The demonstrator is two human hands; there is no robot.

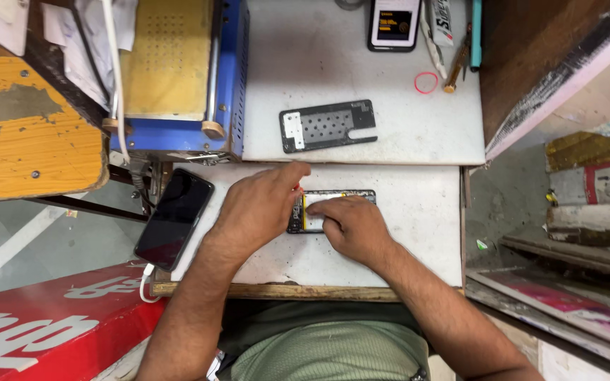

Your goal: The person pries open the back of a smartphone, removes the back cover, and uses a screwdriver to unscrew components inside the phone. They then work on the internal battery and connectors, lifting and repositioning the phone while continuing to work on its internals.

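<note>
- Now the left hand [259, 208] rests on the opened phone [333, 210], fingers curled around a small red-tipped tool [296, 188] (mostly hidden).
- The right hand [351, 226] presses flat on the phone, fingers holding nothing.
- The phone lies mid-surface, toward the surface's [418, 233] front edge.
- A black phone [174, 219] overhangs the left edge.

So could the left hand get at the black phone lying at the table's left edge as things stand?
Probably yes. The left hand rests on the opened phone, and the black phone lies just beside its wrist with nothing between them on the white table.
</note>
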